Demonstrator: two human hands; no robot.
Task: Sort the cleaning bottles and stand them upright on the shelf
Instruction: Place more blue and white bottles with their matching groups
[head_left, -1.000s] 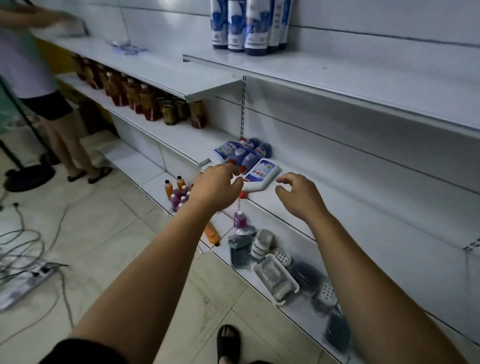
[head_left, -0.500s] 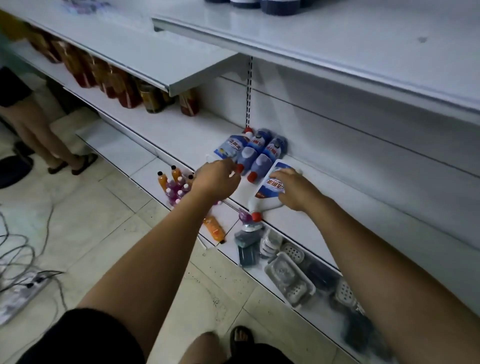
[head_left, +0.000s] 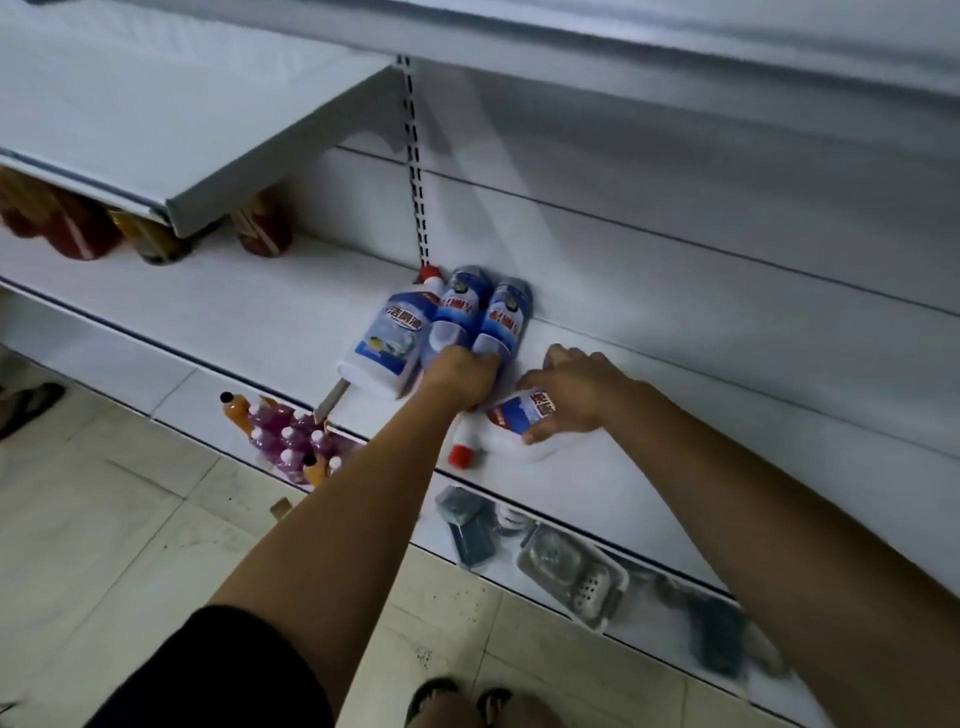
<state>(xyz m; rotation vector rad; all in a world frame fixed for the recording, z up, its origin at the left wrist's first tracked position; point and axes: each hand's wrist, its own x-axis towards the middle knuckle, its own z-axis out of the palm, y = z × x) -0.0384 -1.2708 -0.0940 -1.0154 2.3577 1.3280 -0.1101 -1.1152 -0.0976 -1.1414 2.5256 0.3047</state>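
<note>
The long white metal shelf carries four blue-and-white plastic cleaning bottles, all lying flat (none upright yet). Three bunch at the slotted post. The left hand, hovering a second ago, now clasps two necks there. The right hand curls its fingers round the fourth, the red-capped bottle, forward of the post.

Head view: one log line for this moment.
left hand: grips blue bottles | right hand: holds lying white bottle | shelf: none upright yet
</note>
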